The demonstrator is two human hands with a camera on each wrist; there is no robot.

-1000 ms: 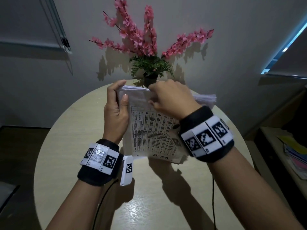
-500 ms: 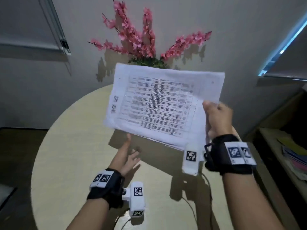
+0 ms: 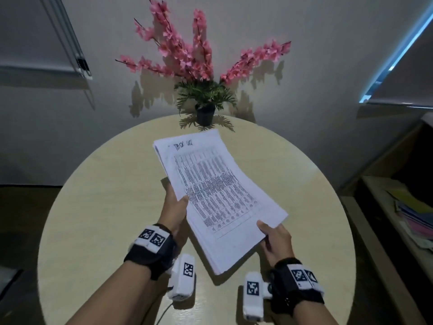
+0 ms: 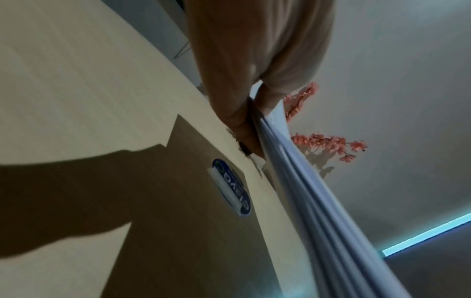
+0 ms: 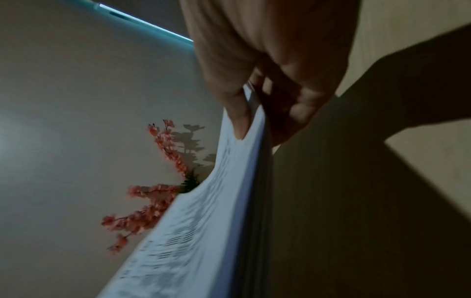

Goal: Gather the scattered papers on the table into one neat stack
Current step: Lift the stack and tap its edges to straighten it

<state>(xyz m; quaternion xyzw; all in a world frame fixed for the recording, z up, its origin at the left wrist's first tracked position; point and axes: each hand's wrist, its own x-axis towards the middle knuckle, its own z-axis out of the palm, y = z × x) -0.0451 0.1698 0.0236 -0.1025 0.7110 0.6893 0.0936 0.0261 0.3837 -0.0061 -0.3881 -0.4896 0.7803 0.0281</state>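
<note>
A round pale wooden table [image 3: 98,207] fills the scene, and at its far edge stands a small dark pot [image 3: 205,113] of pink blossom sprays [image 3: 187,55] with green fronds, close to the wall. To the right of the table a low shelf [image 3: 412,226] carries coloured folders. In the left wrist view a blue and white oval sticker [image 4: 231,187] lies on the table top in the shadow under the sheets; its lettering is too blurred to read with any confidence. The stack of papers [image 3: 218,195] hangs in the air above the table's middle, tilted, its top sheet printed with a dense table of small text and a handwritten heading that I cannot make out. The left hand [image 3: 174,212] pinches the stack's left long edge, thumb on top and fingers beneath. The right hand [image 3: 276,240] pinches the near right corner in the same way, thumb [image 5: 239,121] pressed on the printed face.
</note>
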